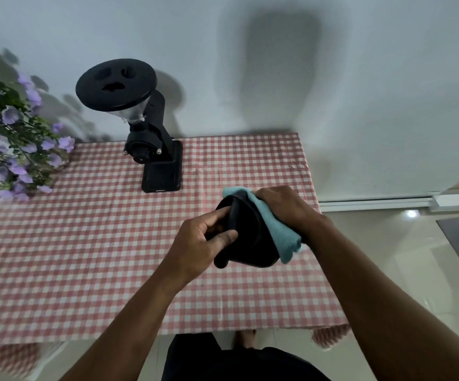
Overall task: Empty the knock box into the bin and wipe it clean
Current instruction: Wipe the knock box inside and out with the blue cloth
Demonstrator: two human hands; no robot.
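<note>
— Above the right side of the table, what are the hands doing?

— The left hand (203, 237) is clamped on the black knock box (246, 237), fingers curled round its bar and rim, holding it tipped in the air over the checked tablecloth (85, 243). The right hand (283, 207) is closed on a blue cloth (273, 229) and presses it against the box's far side.

— So the emptying is done?

— Probably; I see no grounds, though the inside is mostly hidden from here. No bin shows in view either. It looks like the wiping step.

— What could go wrong?

— The box hangs from a one-handed grip. A hard push from the cloth hand could twist it out of those fingers and drop it onto the table. If damp grounds are left inside, the tilt could shake them out onto the tablecloth, which would stain.

— Anything nearby at risk?

— The black coffee grinder (146, 127) stands well apart, further back, and the purple flowers (17, 138) sit at the far left edge. A wide elbow swing is the only way to reach them. The cloth's loose corner hangs below the box and could drag crumbs about.
</note>
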